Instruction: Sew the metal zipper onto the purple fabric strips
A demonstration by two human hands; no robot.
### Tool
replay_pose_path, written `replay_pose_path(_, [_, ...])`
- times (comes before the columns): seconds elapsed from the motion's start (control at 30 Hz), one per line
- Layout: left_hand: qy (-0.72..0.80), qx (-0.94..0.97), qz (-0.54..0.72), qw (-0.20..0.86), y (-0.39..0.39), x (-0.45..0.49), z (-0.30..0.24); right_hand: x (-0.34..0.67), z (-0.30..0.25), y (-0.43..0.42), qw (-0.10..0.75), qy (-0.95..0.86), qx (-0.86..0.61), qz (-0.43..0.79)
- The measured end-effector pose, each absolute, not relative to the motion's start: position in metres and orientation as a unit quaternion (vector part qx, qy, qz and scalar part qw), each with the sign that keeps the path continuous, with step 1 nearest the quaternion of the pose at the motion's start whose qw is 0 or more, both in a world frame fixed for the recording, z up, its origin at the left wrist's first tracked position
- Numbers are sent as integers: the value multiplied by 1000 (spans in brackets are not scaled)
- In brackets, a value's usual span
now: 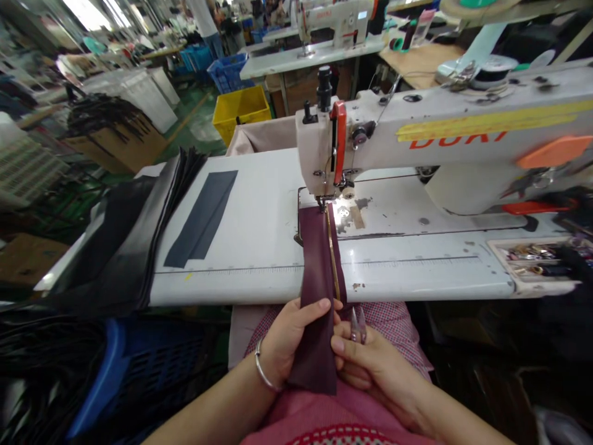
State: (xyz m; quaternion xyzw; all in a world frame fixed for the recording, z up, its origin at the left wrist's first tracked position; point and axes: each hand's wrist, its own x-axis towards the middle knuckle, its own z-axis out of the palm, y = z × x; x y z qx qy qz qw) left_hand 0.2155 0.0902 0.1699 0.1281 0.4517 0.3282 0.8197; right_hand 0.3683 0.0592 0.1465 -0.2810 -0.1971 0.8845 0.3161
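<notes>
A long maroon fabric strip (317, 272) with a gold zipper along its right edge runs from under the needle of the white sewing machine (417, 136) down over the table edge to my lap. My left hand (290, 346), with a silver bangle on the wrist, is closed on the strip's lower part, thumb on top. My right hand (375, 364) pinches the strip's right edge and also holds small thread snips (357, 324), points up.
A dark grey fabric piece (201, 219) lies on the white table (259, 247). A stack of black pieces (134, 241) hangs over its left end. A tray of small metal parts (532, 256) sits at the right. A blue crate (139, 371) stands below left, a yellow bin (241, 111) behind.
</notes>
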Motion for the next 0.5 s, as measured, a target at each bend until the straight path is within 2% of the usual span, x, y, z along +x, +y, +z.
replay_pose_path(0.07, [492, 148, 330, 792, 90, 215, 171, 373, 147, 59, 297, -224, -304, 877])
replay_pose_path(0.13, [528, 173, 331, 763, 90, 213, 173, 381, 149, 63, 290, -325, -359, 825])
replay_pose_path(0.2, [553, 197, 329, 740, 90, 211, 174, 391, 152, 72, 332, -500, -430, 675])
replay_pose_path(0.27, [560, 211, 330, 729, 90, 212, 175, 400, 153, 88, 389, -673, -450, 439])
replay_pose_path(0.33, [550, 217, 338, 733, 90, 216, 174, 406, 153, 107, 395, -794, -397, 239])
replay_pose_path(0.37, [540, 217, 345, 736, 90, 218, 173, 407, 153, 116, 386, -833, -354, 178])
replay_pose_path(0.5, [502, 223, 365, 752, 88, 219, 171, 404, 154, 138, 367, -898, -214, 111])
